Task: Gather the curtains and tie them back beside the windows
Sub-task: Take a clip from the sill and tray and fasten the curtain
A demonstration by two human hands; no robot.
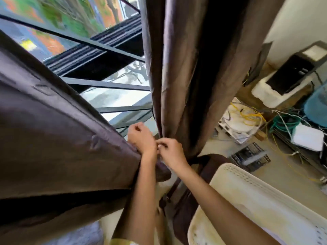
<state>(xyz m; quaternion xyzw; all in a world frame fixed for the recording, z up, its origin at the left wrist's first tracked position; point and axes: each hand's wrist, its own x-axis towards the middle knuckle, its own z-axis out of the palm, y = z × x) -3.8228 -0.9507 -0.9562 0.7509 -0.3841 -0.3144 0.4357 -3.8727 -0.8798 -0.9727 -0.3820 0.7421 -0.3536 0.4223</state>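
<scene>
- The left curtain [58, 138] sweeps slantwise from the upper left edge of the view down toward the hands, its long folds narrowing to a gathered neck just under the left wrist.
- The right curtain [185, 71] hangs nearly upright beside the window bars [106, 85], its long axis running top to bottom, and pinches into a tight waist right at the fingertips, then flares again below toward the floor.
- A cream plastic basket [256, 200] sits at the lower right, near the right forearm but apart from the cloth.
- A tangle of cables [251, 115] and small boxes lies on the floor well to the right, clear of the work.
- The left hand [141, 137] is curled closed against the waist of the right curtain; what it holds is hidden, likely a tie end.
- The right hand [172, 152] touches the left, fingertips pinched together on something small at the same waist; a band cannot be made out.
- Both hands meet at the gather, so the knot, I judge, gets drawn crosswise to the upright folds.
</scene>
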